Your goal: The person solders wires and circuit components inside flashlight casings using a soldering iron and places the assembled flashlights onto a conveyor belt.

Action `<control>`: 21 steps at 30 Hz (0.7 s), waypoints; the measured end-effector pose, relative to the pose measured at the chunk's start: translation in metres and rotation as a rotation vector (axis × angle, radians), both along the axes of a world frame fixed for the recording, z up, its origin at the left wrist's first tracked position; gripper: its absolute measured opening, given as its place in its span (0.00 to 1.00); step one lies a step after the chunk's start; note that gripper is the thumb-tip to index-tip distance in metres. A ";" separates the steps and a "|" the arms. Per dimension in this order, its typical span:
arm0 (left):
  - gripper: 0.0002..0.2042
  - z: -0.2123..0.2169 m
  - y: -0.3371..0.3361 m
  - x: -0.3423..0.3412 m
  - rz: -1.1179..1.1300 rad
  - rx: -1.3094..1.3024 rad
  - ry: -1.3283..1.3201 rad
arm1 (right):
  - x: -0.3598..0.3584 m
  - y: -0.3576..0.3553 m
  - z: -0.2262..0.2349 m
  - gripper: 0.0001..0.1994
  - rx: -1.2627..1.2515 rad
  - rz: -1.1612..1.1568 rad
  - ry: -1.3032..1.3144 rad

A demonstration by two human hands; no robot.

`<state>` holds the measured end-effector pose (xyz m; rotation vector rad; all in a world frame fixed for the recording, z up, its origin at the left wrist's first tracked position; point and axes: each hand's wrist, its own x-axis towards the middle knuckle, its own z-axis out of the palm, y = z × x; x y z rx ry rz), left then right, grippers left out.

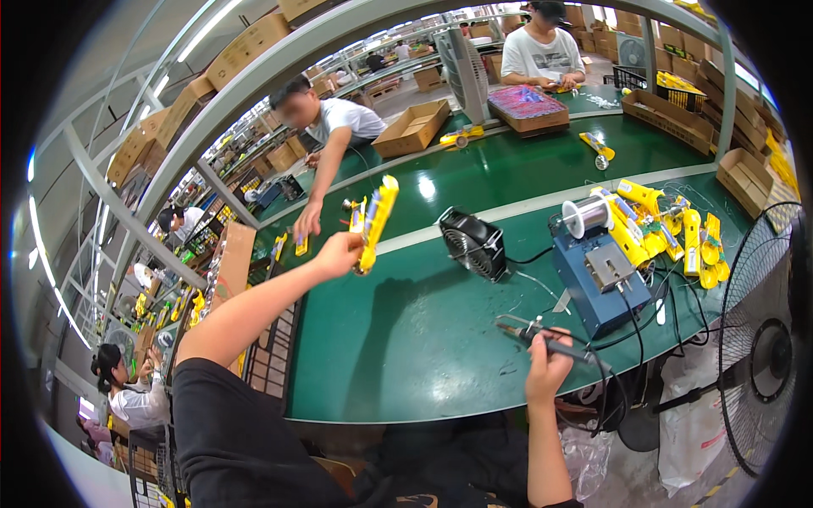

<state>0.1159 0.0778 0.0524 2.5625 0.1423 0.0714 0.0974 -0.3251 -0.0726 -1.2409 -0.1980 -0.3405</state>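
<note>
Right hand [548, 368]: gripped a soldering iron [550, 343] at the table [423, 339] near edge.
Left hand [339, 254]: clamped a yellow part [375, 222] above the table's left edge.
Open room: bare green top between hands, before the fan [474, 244].

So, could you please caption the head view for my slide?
Left hand holds up a yellow part; right hand holds a soldering iron over the green bench.

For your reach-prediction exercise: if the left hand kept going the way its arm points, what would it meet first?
Probably the co-worker's hand on the green conveyor belt; the left hand, holding a yellow part, points there, though depth is unclear.
</note>
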 end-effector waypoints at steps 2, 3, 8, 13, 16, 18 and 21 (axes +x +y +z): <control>0.07 0.002 -0.033 -0.030 -0.138 0.299 -0.154 | -0.002 -0.002 0.005 0.06 0.045 0.014 0.062; 0.07 0.006 -0.049 -0.038 -0.217 0.435 -0.221 | -0.004 -0.002 0.006 0.06 0.037 0.016 0.068; 0.12 -0.008 -0.069 -0.018 -0.964 0.821 -0.134 | -0.009 -0.010 0.011 0.06 0.012 0.028 0.116; 0.15 -0.021 -0.083 0.009 -1.365 0.925 -0.178 | -0.010 -0.009 0.011 0.06 -0.033 0.009 0.154; 0.17 -0.018 -0.086 0.011 -1.151 0.813 -0.246 | -0.011 -0.007 0.015 0.07 -0.038 -0.007 0.149; 0.17 -0.006 -0.092 -0.002 -0.926 0.678 -0.229 | -0.011 -0.005 0.019 0.07 -0.027 -0.076 0.181; 0.15 -0.011 -0.095 -0.037 -0.348 0.435 -0.342 | -0.011 -0.008 0.017 0.07 -0.005 -0.147 0.155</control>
